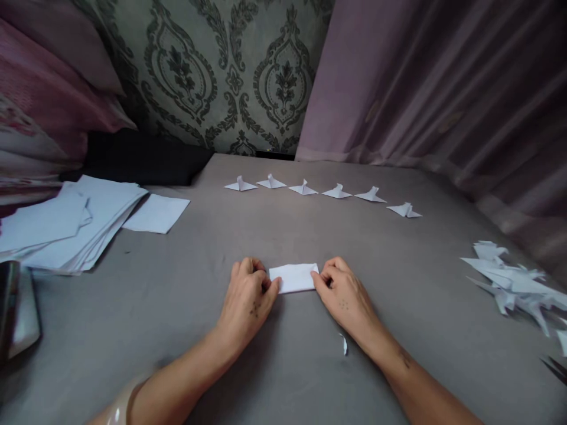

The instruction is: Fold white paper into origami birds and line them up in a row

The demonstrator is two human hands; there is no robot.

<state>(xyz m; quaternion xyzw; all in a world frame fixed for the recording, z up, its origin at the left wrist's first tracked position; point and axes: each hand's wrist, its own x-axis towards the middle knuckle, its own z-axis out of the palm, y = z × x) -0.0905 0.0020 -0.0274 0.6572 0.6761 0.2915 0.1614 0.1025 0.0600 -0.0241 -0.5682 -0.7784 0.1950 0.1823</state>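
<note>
A white sheet of paper (294, 278), folded into a narrow rectangle, lies level in front of me on the grey cloth surface. My left hand (251, 289) pinches its left end between thumb and curled fingers. At the opposite end, my right hand (341, 294) grips the right edge the same way, with the thumb on top near the corner. The fingertips beneath the paper are hidden. A small torn paper scrap (344, 344) rests just below my right hand.
Several folded paper birds (303, 188) stand in a curved row farther back. On the right lies a heap of folded paper pieces (516, 277), with dark scissor-like tips (556, 370) below. To the left are stacked paper sheets (84, 227), a square sheet (157, 213) and black fabric (146, 158).
</note>
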